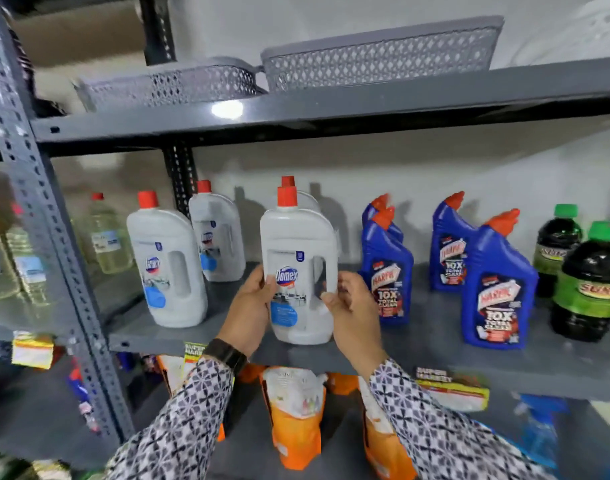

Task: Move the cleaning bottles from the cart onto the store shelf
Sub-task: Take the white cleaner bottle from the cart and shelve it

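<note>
A white Domex bottle (298, 251) with a red cap stands upright at the front edge of the grey metal shelf (417, 355). My left hand (249, 308) grips its left side and my right hand (352, 306) grips its right side near the handle cut-out. Another white bottle stands directly behind it, only its red cap (288, 181) showing. Two more white Domex bottles (166, 268) (216, 233) stand to the left on the same shelf. The cart is out of view.
Several blue Harpic bottles (497, 289) and dark green-capped bottles (589, 289) stand to the right. Clear yellowish bottles (107, 233) sit beyond the slotted upright (50, 230) at left. Grey mesh baskets (379, 55) rest on the shelf above; orange refill pouches (294, 417) fill the shelf below.
</note>
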A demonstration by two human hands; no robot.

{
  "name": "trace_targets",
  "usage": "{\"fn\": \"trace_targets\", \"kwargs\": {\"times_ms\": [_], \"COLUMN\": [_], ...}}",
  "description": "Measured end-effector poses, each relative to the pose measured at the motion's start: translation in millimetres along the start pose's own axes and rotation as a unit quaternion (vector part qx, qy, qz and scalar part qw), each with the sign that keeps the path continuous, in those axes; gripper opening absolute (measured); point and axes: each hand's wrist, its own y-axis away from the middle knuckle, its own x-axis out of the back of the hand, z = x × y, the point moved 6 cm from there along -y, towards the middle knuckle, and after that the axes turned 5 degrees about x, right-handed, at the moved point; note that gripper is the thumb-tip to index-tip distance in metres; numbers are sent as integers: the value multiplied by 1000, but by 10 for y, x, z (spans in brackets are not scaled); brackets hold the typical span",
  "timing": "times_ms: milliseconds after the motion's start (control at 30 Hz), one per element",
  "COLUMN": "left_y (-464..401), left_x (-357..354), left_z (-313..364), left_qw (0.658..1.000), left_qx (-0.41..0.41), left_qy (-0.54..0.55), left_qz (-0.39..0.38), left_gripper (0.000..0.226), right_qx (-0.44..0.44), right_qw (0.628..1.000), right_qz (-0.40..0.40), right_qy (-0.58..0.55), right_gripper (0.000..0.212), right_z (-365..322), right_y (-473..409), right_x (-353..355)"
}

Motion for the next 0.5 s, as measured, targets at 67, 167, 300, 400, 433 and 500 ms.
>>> {"fn": "trace_targets", "kwargs": {"times_ms": [67,167,300,400,433,500], "left_y": [-106,-130,-124,-242,-287,-346], "left_x": [73,232,447,617,674,781], "left_z": [-60,-128,-293,-234,-199,-161], "left_qw": [999,993,959,948,944,939], "left_qx": [-11,-30,-14,-19,-18,-12], "left_qy": [-4,-93,-240,-287,-300,-319], "left_qz": [-32,-72,-148,-138,-134,-126], "left_gripper": [40,39,60,62,62,60], "right_qx": [9,0,-15,-22,-25,-33], "right_qw": [1000,999,995,992,990,985], "right_qz": [8,-36,-70,-88,-102,-131], "right_qy": [12,28,72,86,90,104], "right_gripper": [33,48,68,64,60,54], "right_z": [65,231,403,426,436,482], "right_y": [-53,-5,-13,-159,-195,-235], "right_x": [-27,-46,-106,-293,-377,-519]}}
